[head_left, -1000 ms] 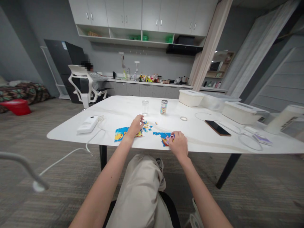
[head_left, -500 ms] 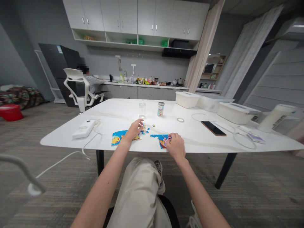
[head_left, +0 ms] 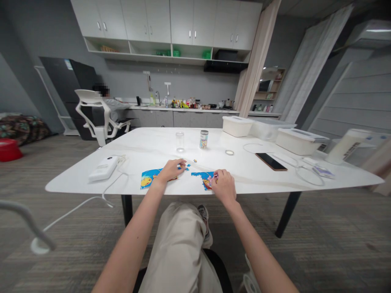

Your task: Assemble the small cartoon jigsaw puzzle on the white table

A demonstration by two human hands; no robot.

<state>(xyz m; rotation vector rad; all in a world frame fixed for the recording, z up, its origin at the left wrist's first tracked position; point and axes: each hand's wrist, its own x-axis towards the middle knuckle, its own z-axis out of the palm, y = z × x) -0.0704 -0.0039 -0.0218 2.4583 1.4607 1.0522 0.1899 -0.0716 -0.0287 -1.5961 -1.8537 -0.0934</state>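
Note:
Over the loose jigsaw pieces (head_left: 187, 166) my left hand (head_left: 170, 171) is held low, its fingers bent and drawn together; whether a piece is between them is too small to make out. Its wrist covers part of a joined puzzle section (head_left: 148, 179), blue with a yellow figure. My right hand (head_left: 225, 185) pinches a small pinkish puzzle piece (head_left: 215, 176) at the right side of another joined section (head_left: 206, 179), blue and red with a jagged edge. One loose piece (head_left: 195, 160) lies apart, farther up the table.
Beyond the pieces stand a clear jar (head_left: 180, 142) and a printed canister (head_left: 203, 140), with a ring-shaped lid (head_left: 229, 152) nearby. Rightward are a phone (head_left: 271, 161), cables, and white bins (head_left: 301, 141). A white power box (head_left: 104, 169) sits left. A person (head_left: 111, 108) sits behind.
My left hand has come down closer to the loose pieces, its fingers drawing together. The right hand stays at its puzzle section. The whole view has shifted slightly.

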